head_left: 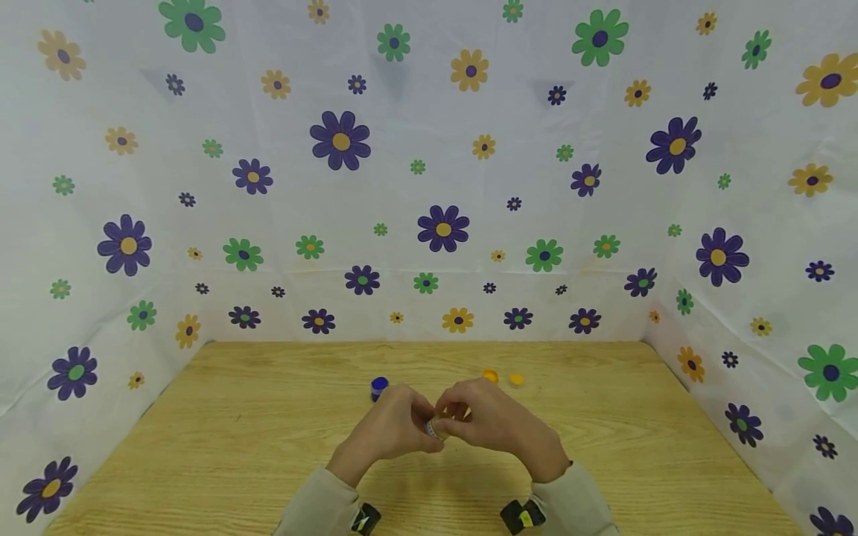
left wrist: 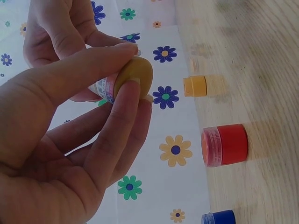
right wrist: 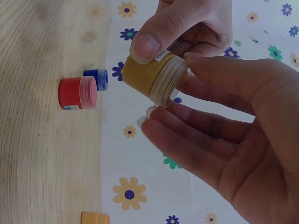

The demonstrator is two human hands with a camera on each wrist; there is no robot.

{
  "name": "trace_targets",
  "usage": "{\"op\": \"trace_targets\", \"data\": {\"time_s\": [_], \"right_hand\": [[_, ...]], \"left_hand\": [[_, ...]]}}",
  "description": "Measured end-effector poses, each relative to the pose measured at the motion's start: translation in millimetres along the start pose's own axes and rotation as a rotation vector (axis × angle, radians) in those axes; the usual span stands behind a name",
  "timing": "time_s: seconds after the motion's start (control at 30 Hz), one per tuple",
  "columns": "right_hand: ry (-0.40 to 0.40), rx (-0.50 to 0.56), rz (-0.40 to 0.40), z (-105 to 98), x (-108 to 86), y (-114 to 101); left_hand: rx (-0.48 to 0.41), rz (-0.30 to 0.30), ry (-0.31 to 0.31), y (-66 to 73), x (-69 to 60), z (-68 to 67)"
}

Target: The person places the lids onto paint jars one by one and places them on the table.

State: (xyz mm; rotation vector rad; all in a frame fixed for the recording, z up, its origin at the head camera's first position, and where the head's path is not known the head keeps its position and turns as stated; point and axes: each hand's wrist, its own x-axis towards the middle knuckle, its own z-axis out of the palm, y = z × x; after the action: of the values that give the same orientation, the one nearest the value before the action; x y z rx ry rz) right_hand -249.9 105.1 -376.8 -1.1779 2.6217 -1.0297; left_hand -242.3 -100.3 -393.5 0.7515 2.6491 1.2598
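The ochre jar (right wrist: 142,74) is raised above the bench (head_left: 255,447), between both hands. The left hand (head_left: 398,422) is clamped on the coloured body; the right hand (head_left: 499,420) pinches the clear lid (right wrist: 166,85). Long axis: inclined; in the right wrist view the base points upper left, the lid lower right. The red jar (right wrist: 74,93) and blue jar (head_left: 379,386) stand upright, apart from it.

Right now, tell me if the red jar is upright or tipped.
The red jar is upright: base on the table, clear lid on top.
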Motion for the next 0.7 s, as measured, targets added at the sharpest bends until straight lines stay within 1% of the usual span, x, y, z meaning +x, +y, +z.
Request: {"op": "trace_targets", "data": {"time_s": [0.13,0.23,0.4,0.5,0.7], "right_hand": [[0.002,-0.014,-0.007,-0.6,-1.3,0.0],[0.014,-0.015,-0.015,-1.5,-2.9,-0.4],[0.034,-0.012,-0.068,-2.5,-4.1,-0.5],[0.025,-0.02,-0.094,-2.1,-3.6,0.0],[0.008,-0.006,-0.097,-0.1,-2.5,0.2]], "left_hand": [[-0.002,0.001,0.0,-1.4,0.5,-0.3],[-0.006,-0.009,0.0,-2.0,0.9,-1.1],[-0.003,-0.017,0.0,-3.0,1.2,-2.8],[-0.002,-0.009,0.001,-2.7,0.9,-3.1],[0.0,0.001,0.001,-1.6,0.4,-3.4]]}}
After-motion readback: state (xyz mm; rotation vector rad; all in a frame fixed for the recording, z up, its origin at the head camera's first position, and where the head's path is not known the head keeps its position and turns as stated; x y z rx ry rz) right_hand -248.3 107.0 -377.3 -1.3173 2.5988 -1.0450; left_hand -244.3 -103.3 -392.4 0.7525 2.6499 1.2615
